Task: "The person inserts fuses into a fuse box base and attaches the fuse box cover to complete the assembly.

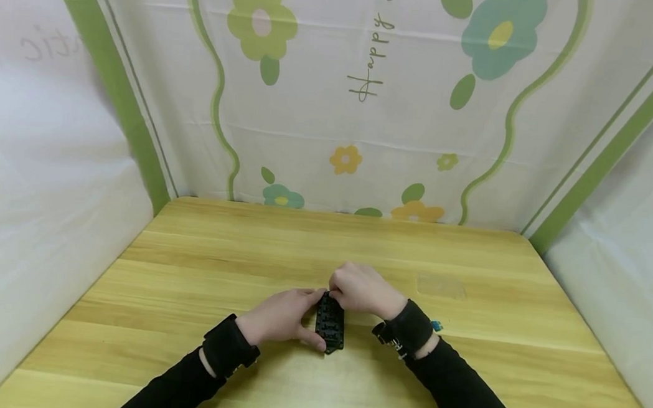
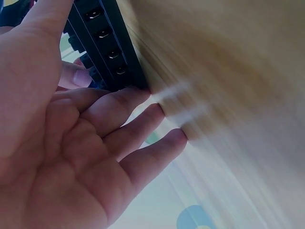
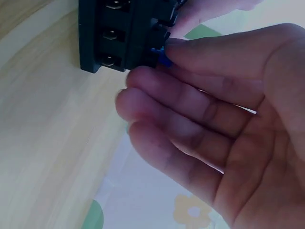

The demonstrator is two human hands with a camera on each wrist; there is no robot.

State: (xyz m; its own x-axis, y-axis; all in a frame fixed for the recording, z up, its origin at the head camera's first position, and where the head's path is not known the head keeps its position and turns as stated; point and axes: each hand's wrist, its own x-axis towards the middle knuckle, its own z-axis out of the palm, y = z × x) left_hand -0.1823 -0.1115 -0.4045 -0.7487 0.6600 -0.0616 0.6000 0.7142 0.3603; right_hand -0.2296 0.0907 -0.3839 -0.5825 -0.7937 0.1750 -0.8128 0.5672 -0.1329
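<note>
A black fuse block (image 1: 330,323) with a row of slots lies on the table, its far end between the hands. My left hand (image 1: 282,318) holds it along its length, thumb at the near end and index finger at the far end. Metal terminals line its side in the left wrist view, where the other fingertips touch the tabletop. My right hand (image 1: 366,289) is over the far end. In the right wrist view its thumb and index finger pinch a small blue fuse (image 3: 164,56) against the block's edge; the fingers cover most of the fuse.
The wooden table (image 1: 217,247) spreads around the hands. To the right lies a clear plastic bag (image 1: 441,286), and a small blue piece (image 1: 437,325) shows beside the right wristband. White cloth with printed flowers (image 1: 345,159) encloses the back and sides.
</note>
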